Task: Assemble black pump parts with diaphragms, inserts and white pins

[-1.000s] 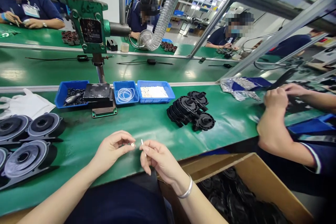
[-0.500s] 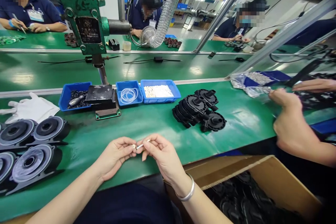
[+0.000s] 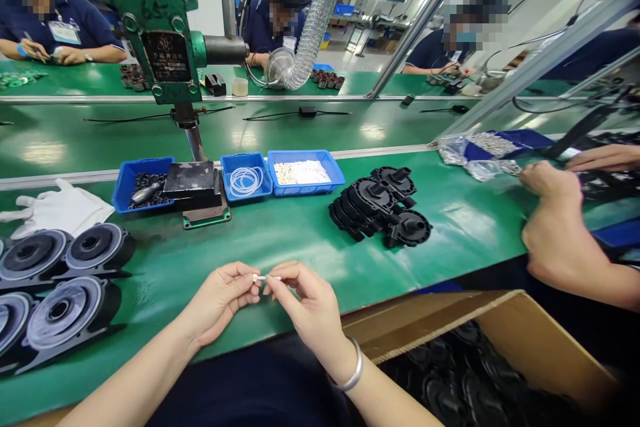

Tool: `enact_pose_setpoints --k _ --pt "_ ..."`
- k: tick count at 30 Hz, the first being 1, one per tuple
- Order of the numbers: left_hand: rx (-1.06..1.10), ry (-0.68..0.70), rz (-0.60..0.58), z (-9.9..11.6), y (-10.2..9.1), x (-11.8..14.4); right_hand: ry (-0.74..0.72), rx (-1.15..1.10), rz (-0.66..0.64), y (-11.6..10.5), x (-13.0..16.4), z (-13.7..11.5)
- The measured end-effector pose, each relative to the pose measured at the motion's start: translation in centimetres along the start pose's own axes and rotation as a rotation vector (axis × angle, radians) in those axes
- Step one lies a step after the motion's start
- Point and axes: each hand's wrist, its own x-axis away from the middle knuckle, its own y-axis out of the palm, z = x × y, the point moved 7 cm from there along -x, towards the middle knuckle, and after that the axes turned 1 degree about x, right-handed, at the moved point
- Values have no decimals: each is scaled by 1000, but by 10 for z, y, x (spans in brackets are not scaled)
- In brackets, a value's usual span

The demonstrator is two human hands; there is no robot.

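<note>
**Obs. 1:** Green bench mat [image 3: 280,240] runs the length of the assembly line, with other workers seated across a second belt behind. Landmark for this entry: the green press [image 3: 173,53] standing at the back of the near bench.

**Obs. 2:** Noted. Where is the work piece relative to it?

**Obs. 1:** In front of the press, toward the seated person, held just above the mat. The left hand [image 3: 220,300] pinches a tiny white ring [image 3: 255,277] between thumb and forefinger, fingers narrow. The right hand [image 3: 305,303] pinches a thin white pin [image 3: 273,278] the same way. Pin tip sits at the ring; whether it has entered the bore I cannot tell, too small.

**Obs. 2:** Progress?

**Obs. 1:** My judgement: the joining of pin and ring is in hand, not finished. At the foot of the press, three blue trays [image 3: 227,177] hold dark small parts, clear rings and white bits, all well stocked. Left of the press and nearer the viewer, four grey-faced discs [image 3: 60,273] lie face up. Right of the press, a heap of black housings [image 3: 380,207]. Further right and close to the person, a cardboard box [image 3: 470,347] with more black parts. So much stock remains.

**Obs. 2:** Any writing?

**Obs. 1:** Dark nameplate [image 3: 167,55] on the press front carries lines of characters, not legible. No brand readable elsewhere. A co-worker's hand [image 3: 555,227] works to the far right of the press, separate.
</note>
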Motion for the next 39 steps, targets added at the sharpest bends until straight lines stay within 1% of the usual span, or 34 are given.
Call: enact_pose_setpoints --k 2,4,6,9,11,13,15,16,17,18,19,20,21,22,24,25,26,27,29,30,32,34,35,37,39 --pt "-6 2 7 0 -1 0 -166 155 0 1 3 -13" --pt "-24 10 12 1 -2 -1 -250 221 -14 4 7 -20" --pt "-51 20 16 0 -3 -1 -258 235 -26 6 9 -21" --pt "-105 24 29 -1 -5 0 -200 227 -19 3 8 -15" --pt "-177 45 44 2 -4 1 -94 218 -53 0 6 -5" --pt "-339 125 55 11 1 4 108 125 -128 -1 6 11" --pt "-607 266 48 24 13 9 341 -91 -215 0 12 27" --pt "-748 345 33 30 21 12 434 -224 -260 2 16 32" --pt "-871 414 6 33 30 15 495 -350 -303 4 20 35" --pt "-962 469 -32 34 38 17 521 -450 -339 2 23 36" --pt "-1014 509 -73 34 44 19 510 -517 -347 -4 24 35" --pt "-1028 534 -113 32 49 19 467 -555 -301 -18 22 34" --pt "-1018 543 -145 29 51 18 402 -564 -197 -39 19 34" --pt "-997 539 -165 26 51 17 321 -552 -45 -68 15 33" --pt "-967 497 -178 19 48 11 164 -489 327 -140 12 33" --pt "-967 466 -179 15 47 7 116 -466 479 -175 12 34" --pt "-975 439 -177 10 46 4 92 -440 606 -207 12 37" --pt "-987 420 -175 6 45 2 118 -406 653 -231 9 43" --pt "-1022 400 -197 -2 47 -1 219 -343 637 -264 -1 56" --pt "-1047 396 -222 -6 49 -1 255 -320 619 -274 -6 61" --pt "-1114 392 -277 -13 50 -2 286 -285 607 -286 -10 63" --pt "-1186 411 -282 -14 47 -3 277 -260 627 -287 -5 53" --pt "-1218 439 -261 -12 45 -3 272 -247 636 -282 1 45" --pt "-1274 520 -213 -7 47 3 271 -228 641 -263 19 27" --pt "-1325 627 -207 -4 61 13 334 -157 618 -238 39 16"
